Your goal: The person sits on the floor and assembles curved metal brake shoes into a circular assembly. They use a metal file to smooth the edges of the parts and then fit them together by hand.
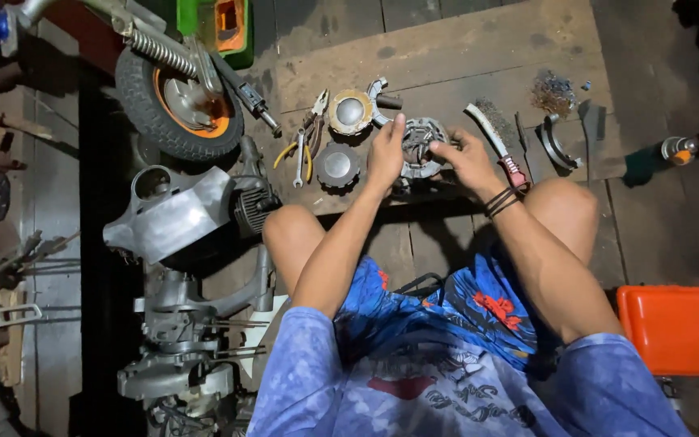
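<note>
I sit on a wooden floor with knees spread. Both hands are on a round metal clutch-like part (419, 139) that rests on a wooden board (463, 57) in front of me. My left hand (385, 152) grips its left edge, thumb up. My right hand (468, 158) holds its right side, fingers curled over the rim; dark bands circle that wrist. A wire brush with a red-tipped handle (495, 139) lies just right of my right hand.
Left of the part lie a round brass-rimmed drum (350, 111), a dark disc (337, 164), pliers (311, 129) and a wrench (298, 160). Brake shoes (554, 143) lie at right. A small wheel (178, 101) and engine parts (180, 212) are at left. An orange box (679, 328) sits lower right.
</note>
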